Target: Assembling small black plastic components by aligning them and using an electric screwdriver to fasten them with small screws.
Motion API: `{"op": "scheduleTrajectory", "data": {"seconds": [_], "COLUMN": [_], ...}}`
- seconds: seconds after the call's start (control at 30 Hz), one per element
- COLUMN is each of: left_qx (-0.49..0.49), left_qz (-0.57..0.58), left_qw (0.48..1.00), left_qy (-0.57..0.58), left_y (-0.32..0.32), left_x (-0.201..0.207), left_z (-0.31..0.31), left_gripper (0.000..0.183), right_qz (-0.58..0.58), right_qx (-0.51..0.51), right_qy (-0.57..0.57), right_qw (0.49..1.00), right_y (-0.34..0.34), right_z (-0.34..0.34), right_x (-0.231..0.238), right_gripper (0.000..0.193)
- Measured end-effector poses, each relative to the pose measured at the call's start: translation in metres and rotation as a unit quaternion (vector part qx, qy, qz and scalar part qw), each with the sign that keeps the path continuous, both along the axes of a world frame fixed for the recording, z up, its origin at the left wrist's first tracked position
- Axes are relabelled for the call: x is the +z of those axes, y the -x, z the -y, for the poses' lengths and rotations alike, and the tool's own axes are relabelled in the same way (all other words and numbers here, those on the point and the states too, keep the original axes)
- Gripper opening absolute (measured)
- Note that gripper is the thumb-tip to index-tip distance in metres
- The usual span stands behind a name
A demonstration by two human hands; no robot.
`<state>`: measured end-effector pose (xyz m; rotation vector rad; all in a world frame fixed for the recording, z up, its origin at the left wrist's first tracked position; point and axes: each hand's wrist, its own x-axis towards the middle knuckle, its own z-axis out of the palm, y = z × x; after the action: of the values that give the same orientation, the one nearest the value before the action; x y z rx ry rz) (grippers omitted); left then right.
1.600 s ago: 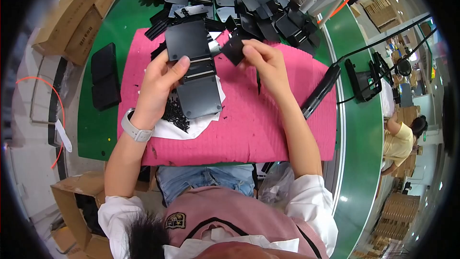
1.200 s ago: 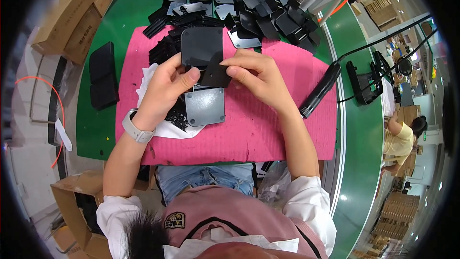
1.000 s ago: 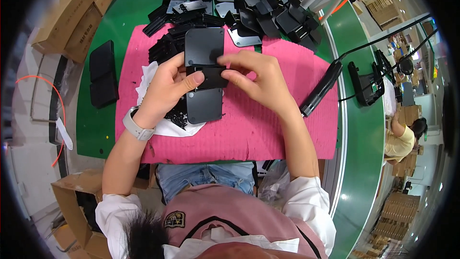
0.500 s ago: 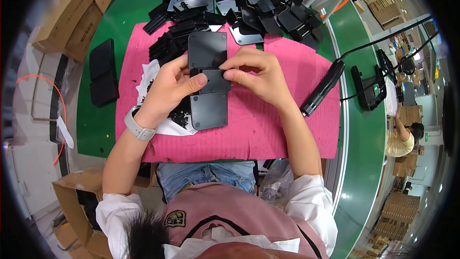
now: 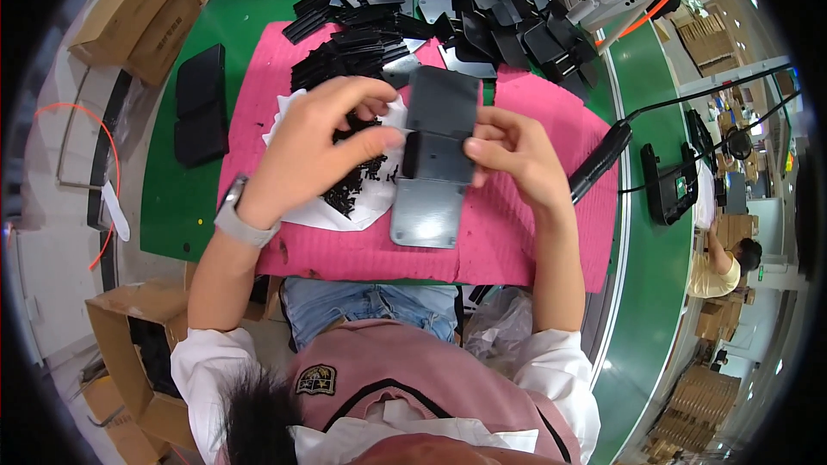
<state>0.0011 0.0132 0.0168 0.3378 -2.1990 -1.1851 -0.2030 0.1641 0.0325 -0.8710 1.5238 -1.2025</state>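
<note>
Both hands hold a long dark grey metal plate (image 5: 435, 164) above the pink mat (image 5: 534, 232). A smaller black plate sits across the long plate's middle. My right hand (image 5: 515, 159) grips the plate's right edge with thumb and fingers. My left hand (image 5: 317, 142) reaches over a white paper (image 5: 306, 211) strewn with small black screws (image 5: 353, 194), its fingertips at the plate's left edge.
A heap of black metal parts (image 5: 482, 13) covers the far side of the green table (image 5: 181, 198). A black electric screwdriver (image 5: 599, 159) lies at the mat's right. Two black pads (image 5: 200, 103) lie at the left. Cardboard boxes (image 5: 146, 9) stand beyond. Another person (image 5: 724, 267) sits at the far right.
My hands brought the small black plate onto the long grey plate and lifted the pair toward me. My left hand now curls over the screws at the plate's left edge.
</note>
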Motion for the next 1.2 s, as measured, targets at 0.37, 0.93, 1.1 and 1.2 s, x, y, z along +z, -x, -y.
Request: {"op": "scheduleTrajectory", "data": {"seconds": [0.37,0.93,1.1,1.2], "left_qx": [0.141,0.169,0.108,0.001], "left_qz": [0.175,0.057,0.044,0.056], "left_qw": [0.931,0.966,0.992,0.969], "left_qy": [0.287,0.186,-0.054,-0.241], "left_y": [-0.024,-0.019,-0.016,-0.007], "left_x": [-0.023,-0.021,-0.020,-0.016], "left_z": [0.009,0.006,-0.002,-0.007], "left_gripper": [0.017,0.005,0.009,0.009], "right_qz": [-0.359,-0.746,-0.588,-0.323], "right_qx": [-0.061,-0.358,-0.311,-0.317], "right_qy": [-0.070,-0.211,-0.162,-0.090], "right_qw": [0.929,0.521,0.729,0.887], "right_y": [0.010,0.084,0.110,0.112], "right_z": [-0.025,-0.082,-0.080,-0.078], "right_x": [-0.015,-0.028,-0.030,-0.020], "right_gripper": [0.029,0.069,0.065,0.050]}}
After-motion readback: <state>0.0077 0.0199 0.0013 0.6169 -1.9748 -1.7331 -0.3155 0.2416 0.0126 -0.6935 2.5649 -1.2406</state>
